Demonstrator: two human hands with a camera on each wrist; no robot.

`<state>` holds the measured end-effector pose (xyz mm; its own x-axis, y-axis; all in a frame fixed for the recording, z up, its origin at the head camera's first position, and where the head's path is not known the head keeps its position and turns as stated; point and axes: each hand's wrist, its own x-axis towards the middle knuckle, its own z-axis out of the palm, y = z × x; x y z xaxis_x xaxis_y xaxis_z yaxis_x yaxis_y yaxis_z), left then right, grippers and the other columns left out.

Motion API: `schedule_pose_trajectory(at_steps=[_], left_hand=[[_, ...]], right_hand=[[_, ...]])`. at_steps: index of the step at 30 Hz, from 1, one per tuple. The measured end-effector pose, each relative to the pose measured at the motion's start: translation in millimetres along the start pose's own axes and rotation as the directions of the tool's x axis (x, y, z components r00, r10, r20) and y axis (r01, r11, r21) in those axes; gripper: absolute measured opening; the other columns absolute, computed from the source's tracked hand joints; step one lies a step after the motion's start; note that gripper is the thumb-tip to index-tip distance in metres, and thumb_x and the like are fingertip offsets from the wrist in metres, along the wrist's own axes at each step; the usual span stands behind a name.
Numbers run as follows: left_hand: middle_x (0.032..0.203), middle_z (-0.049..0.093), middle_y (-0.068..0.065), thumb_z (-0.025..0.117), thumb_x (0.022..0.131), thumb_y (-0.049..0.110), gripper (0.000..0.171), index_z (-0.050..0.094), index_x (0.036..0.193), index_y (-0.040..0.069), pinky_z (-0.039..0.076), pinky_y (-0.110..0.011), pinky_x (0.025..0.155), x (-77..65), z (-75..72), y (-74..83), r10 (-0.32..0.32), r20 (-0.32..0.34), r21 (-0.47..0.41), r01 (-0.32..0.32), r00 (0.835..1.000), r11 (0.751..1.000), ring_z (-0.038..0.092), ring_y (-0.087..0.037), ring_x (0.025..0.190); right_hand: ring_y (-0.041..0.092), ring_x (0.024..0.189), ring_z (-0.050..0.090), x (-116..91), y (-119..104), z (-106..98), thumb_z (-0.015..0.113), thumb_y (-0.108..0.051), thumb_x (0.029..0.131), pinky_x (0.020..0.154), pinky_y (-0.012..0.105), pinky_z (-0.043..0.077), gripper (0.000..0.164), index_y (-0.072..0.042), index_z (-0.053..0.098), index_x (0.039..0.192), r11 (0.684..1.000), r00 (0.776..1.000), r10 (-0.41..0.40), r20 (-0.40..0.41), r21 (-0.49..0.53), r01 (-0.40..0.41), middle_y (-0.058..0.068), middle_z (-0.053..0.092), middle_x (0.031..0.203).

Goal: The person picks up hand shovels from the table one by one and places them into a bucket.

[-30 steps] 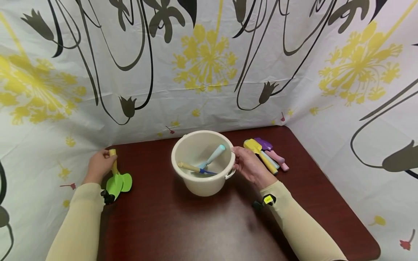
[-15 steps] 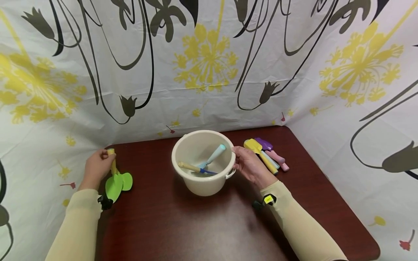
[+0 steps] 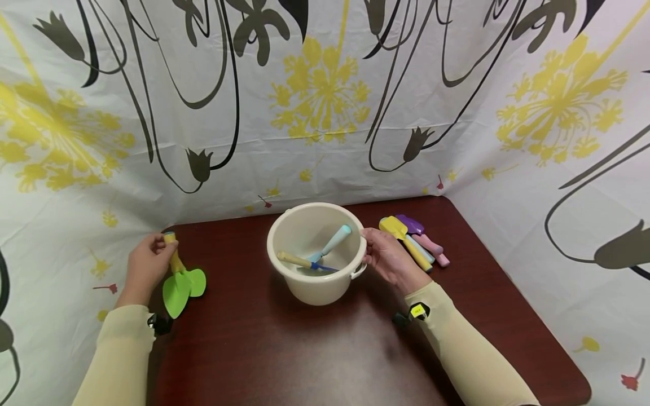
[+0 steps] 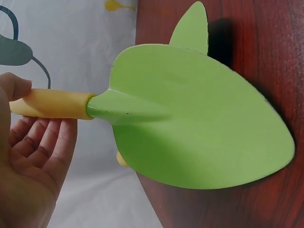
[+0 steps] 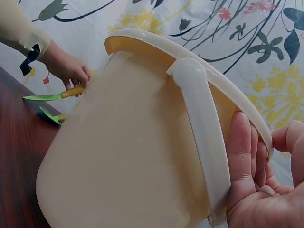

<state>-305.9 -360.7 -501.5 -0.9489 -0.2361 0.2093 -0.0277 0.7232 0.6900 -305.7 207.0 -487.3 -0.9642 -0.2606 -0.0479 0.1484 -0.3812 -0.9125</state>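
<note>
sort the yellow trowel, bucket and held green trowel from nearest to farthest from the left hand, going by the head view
1. Held green trowel: in the left hand, far left.
2. Bucket: in the middle.
3. Yellow trowel: right side, past the bucket.

A flower-printed white sheet (image 3: 335, 169) hangs behind a dark reddish table (image 3: 284, 349).

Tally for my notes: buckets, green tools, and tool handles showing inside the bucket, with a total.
Bucket: 1
Green tools: 2 (the held one, the other one)
Handles inside: 2 (blue handle, tan handle)
Total: 5
</note>
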Motion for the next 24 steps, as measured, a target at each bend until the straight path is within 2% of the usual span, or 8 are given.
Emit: schedule_pose_trajectory(at_steps=[6, 11, 18, 24], left_hand=[[0.128, 0.066, -0.02, 0.061, 0.112, 0.047, 0.057, 0.061, 0.139, -0.003, 0.045, -0.014, 0.075, -7.4, -4.3, 3.7, 0.002, -0.028, -0.032, -0.003, 1.0, 0.999, 0.056, -0.009, 0.101], [0.122, 0.067, -0.016, 0.065, 0.111, 0.043, 0.053, 0.063, 0.138, -0.002, 0.045, -0.012, 0.072, -14.5, -7.1, 5.6, 0.006, -0.078, -0.061, -0.011, 0.997, 0.998, 0.053, 0.003, 0.093], [0.115, 0.067, -0.008, 0.066, 0.111, 0.044, 0.051, 0.064, 0.138, 0.0, 0.043, -0.016, 0.079, -21.0, -7.2, 9.7, 0.006, -0.127, -0.075, -0.016, 0.992, 0.997, 0.052, 0.003, 0.095], [0.101, 0.064, 0.015, 0.07, 0.109, 0.041, 0.045, 0.066, 0.135, 0.004, 0.044, -0.014, 0.082, -25.7, -9.1, 13.2, -0.027, -0.161, -0.139, 0.005, 0.987, 0.99, 0.055, 0.003, 0.094]], right_hand=[[0.013, 0.074, 0.065, 1, 0, 0, 0.052, -0.016, 0.118, 0.062, 0.021, 0.06, 0.028, -0.007, 0.074, 0.104, 1.0, 1.0, 0.002, 0.004, -0.001, -0.002, 0.003, 0.068, 0.083], [0.013, 0.074, 0.065, 1, 0, 0, 0.053, -0.016, 0.117, 0.061, 0.021, 0.059, 0.027, -0.007, 0.074, 0.103, 1.0, 1.0, 0.008, 0.002, 0.001, -0.008, 0.002, 0.067, 0.082], [0.012, 0.073, 0.065, 1, 0, -1, 0.051, -0.014, 0.117, 0.06, 0.02, 0.059, 0.029, -0.008, 0.075, 0.101, 1.0, 1.0, -0.003, 0.004, 0.002, 0.003, 0.002, 0.068, 0.082], [0.012, 0.073, 0.065, 0, 0, -1, 0.052, -0.014, 0.117, 0.06, 0.02, 0.059, 0.029, -0.008, 0.075, 0.101, 1.0, 1.0, 0.007, 0.004, 0.014, -0.007, 0.002, 0.068, 0.082]])
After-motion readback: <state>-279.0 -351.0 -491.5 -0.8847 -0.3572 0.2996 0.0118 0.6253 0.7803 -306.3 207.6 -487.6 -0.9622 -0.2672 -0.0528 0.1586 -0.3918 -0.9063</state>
